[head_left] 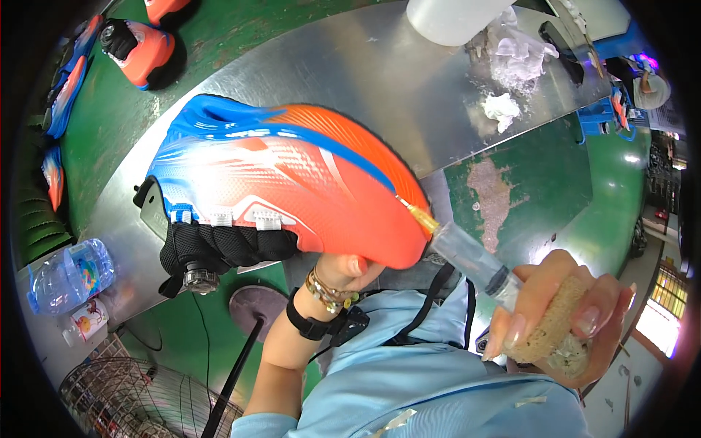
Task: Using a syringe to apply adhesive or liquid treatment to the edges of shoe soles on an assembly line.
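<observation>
A coral-orange, white and blue sports shoe [321, 190] is held on its side over the metal table, its orange sole turned up and away. Black mesh and a round dial show at its lower left. My left hand [343, 271] grips the toe end from below; most of its fingers are hidden behind the shoe. In my right hand [562, 314] is a clear syringe [471, 255] with a yellow needle hub. Its needle tip meets the seam between sole and upper near the toe. The same hand also holds a tan, rough-textured pad [551, 321] and something whitish and crumpled.
The metal table [292, 66] carries a white cylindrical container [453, 18], crumpled white tissue [511, 51] and a smaller wad [502, 109]. A plastic bottle [73, 274] lies at left, above a wire-caged fan [139, 387]. More shoes [139, 55] stand far left. Another person [650, 89] is far right.
</observation>
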The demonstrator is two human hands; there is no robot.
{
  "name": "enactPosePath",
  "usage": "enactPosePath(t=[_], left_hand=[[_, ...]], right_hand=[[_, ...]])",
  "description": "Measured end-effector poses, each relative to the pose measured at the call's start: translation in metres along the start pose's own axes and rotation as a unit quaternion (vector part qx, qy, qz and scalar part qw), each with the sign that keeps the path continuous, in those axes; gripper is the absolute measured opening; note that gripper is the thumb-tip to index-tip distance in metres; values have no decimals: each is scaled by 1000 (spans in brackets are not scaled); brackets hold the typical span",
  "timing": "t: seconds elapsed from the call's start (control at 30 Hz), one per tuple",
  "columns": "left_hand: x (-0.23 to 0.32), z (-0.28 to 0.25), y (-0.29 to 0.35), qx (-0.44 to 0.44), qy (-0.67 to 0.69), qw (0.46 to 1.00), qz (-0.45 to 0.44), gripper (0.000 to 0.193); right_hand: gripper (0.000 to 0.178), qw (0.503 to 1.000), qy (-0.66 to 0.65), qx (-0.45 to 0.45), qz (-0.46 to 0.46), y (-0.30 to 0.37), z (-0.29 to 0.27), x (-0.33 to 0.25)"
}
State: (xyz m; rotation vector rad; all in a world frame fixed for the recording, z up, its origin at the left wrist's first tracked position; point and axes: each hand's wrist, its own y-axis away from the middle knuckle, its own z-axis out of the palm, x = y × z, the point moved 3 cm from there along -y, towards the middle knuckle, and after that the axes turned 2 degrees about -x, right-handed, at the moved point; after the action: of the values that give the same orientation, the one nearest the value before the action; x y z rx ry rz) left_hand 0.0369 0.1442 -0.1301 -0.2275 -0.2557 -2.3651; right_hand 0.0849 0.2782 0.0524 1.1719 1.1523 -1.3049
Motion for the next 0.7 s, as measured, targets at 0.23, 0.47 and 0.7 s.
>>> enactPosePath(t=[0.23,0.47,0.7], left_hand=[[1,14,-37,-8,11,1000,24,104],[13,32,-54,8,-40,996,78,104],[17,38,-70,-5,-67,988,142,88]], right_hand=[[37,989,-103,89,-54,1,-4,-5],[30,984,-162,73,-15,1,-9,-3],[56,989,-27,115,-85,-4,0,5]])
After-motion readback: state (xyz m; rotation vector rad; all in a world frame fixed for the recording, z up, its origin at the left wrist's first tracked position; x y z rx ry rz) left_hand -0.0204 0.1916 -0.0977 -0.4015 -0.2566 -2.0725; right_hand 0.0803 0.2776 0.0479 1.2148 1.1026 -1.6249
